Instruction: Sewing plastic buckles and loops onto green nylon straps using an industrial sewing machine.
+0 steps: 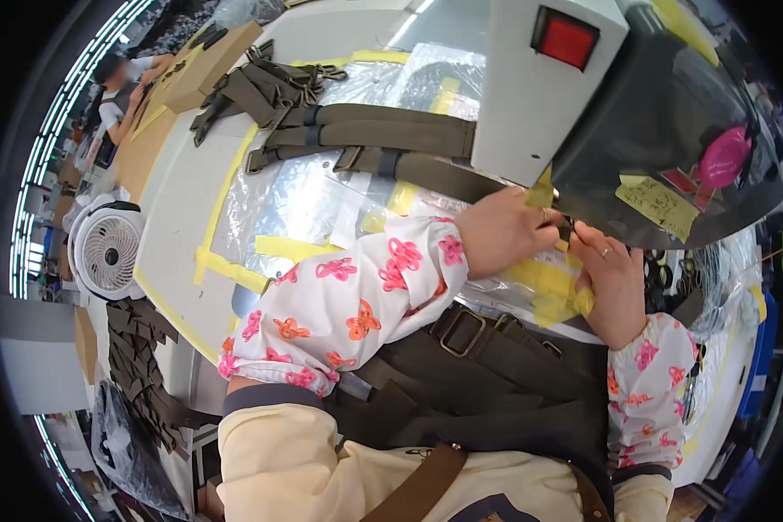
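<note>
An olive webbing strap with a metal buckle runs from the left toward my hands. My left hand is closed over its near end, fingers bent and pressed down. My right hand pinches at the same spot, thumb and fingers together on a dark bit that looks like the strap's end; the fingers hide most of it. Both hands are just below a white machine head with a red switch. More olive straps with buckles lie on the table beyond my left forearm.
A dark see-through shield with a pink object hangs over my right hand. Yellow tape and clear plastic cover the table. Olive straps lie over my lap. A white fan stands left; another person sits far left.
</note>
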Demonstrator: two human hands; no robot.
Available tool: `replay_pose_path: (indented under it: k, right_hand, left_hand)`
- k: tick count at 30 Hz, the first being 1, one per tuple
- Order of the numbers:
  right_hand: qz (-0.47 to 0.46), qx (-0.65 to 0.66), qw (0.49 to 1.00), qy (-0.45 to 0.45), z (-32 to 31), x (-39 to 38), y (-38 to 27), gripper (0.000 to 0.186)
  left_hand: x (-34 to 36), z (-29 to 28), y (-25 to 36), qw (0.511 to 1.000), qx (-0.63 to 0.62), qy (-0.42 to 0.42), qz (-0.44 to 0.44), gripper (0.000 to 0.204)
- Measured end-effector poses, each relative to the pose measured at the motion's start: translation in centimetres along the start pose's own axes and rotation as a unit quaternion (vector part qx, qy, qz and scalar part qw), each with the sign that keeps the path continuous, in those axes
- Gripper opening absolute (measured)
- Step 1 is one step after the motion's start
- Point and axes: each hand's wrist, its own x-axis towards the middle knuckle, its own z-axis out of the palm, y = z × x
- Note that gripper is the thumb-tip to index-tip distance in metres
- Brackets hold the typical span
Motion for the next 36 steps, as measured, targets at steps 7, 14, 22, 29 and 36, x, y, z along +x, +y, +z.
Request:
replay_pose_path:
  k: [7, 14, 22, 29, 36]
  right_hand:
    - [-0.042, -0.023, 0.999, -0.007, -0.1, 0.1, -0.4, 0.038]
    - [-0.049, -0.029, 0.998, -0.018, -0.3, 0.5, -0.2, 0.038]
    - [-0.017, -0.006, 1.0, -0.016, 0.2, 0.8, 0.1, 0.034]
    - [0.024, 0.011, 0.999, -0.048, 0.5, 0.9, 1.8, 0.031]
    - [0.001, 0.001, 0.999, -0.035, 1.7, 0.7, 2.3, 0.032]
  left_hand:
    - [-0.4, -0.5, -0.2, 0.989, 0.078, -0.077, 0.094, 0.014]
    - [-0.5, -0.4, -0.7, 0.992, 0.046, -0.098, 0.059, 0.013]
    - [-0.7, 0.0, -0.8, 0.998, 0.005, -0.052, 0.034, 0.01]
    - [-0.4, 0.1, -1.0, 0.994, -0.075, -0.029, -0.068, 0.018]
    - [-1.3, 1.1, -1.1, 0.996, -0.062, -0.02, -0.058, 0.023]
